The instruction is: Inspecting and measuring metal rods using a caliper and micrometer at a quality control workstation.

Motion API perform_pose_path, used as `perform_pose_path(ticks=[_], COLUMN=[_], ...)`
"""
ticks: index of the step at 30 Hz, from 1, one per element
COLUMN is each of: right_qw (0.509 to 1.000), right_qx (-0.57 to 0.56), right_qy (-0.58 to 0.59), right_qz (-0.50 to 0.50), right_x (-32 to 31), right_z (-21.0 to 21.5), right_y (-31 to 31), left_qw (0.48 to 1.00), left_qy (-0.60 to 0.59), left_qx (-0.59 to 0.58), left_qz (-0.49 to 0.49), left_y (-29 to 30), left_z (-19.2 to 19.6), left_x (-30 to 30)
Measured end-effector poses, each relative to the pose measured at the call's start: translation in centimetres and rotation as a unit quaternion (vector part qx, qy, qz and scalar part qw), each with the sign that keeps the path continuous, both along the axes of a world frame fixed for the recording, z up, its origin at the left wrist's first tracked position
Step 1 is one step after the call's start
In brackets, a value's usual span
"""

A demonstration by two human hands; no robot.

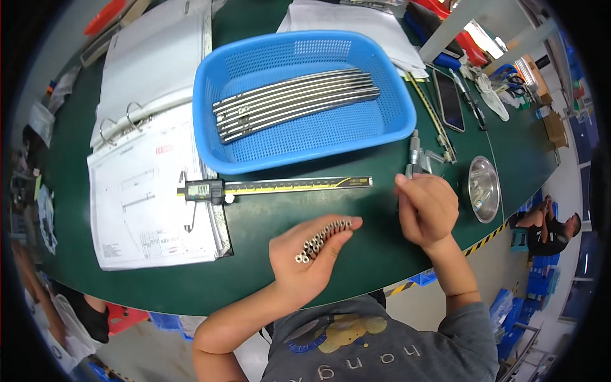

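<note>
My left hand [302, 254], closed, holds a bundle of thin metal tubes [323, 239]. Their round ends fan out between thumb and fingers. My right hand [429, 207] has its fingers curled in, and what they hold, if anything, is hidden. Just beyond that hand is a micrometer [415, 151], its lower part covered by the fingers, so I cannot tell if they grip it. A digital caliper [299, 185] lies ahead of my left hand. Farther off, a blue plastic basket [304, 162] holds several long metal rods [296, 102].
An open ring binder with drawings [153, 197] lies at the left. On the right are a small metal dish [485, 191] with small parts, a phone [449, 99], a long yellow-marked scale [433, 118] and white gloves [490, 95]. Another person [554, 232] sits at far right.
</note>
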State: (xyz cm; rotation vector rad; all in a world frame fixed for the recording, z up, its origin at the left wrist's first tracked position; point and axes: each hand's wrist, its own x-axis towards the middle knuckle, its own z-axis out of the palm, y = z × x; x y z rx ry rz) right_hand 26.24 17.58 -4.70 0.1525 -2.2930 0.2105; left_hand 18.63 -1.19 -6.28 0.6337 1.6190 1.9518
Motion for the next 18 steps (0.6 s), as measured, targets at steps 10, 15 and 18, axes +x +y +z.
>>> perform_pose_path(ticks=[10,15,18], right_qw=[0.964,0.964,0.99], right_qx=[0.074,0.058,-0.024], right_qy=[-0.198,-0.2,-0.125], right_qz=[-0.163,-0.163,0.067], right_x=[-0.4,0.1,2.3], right_z=[-0.8,0.1,-0.6], right_y=[1.1,-0.9,-4.6], left_qw=[0.999,0.956,0.903], left_qy=[0.05,-0.285,-0.421], left_qx=[0.002,0.034,0.053], left_qz=[-0.008,0.066,0.071], left_y=[0.0,0.3,0.7], left_z=[-0.1,-0.6,-0.3], left_x=[0.0,-1.1,-2.1])
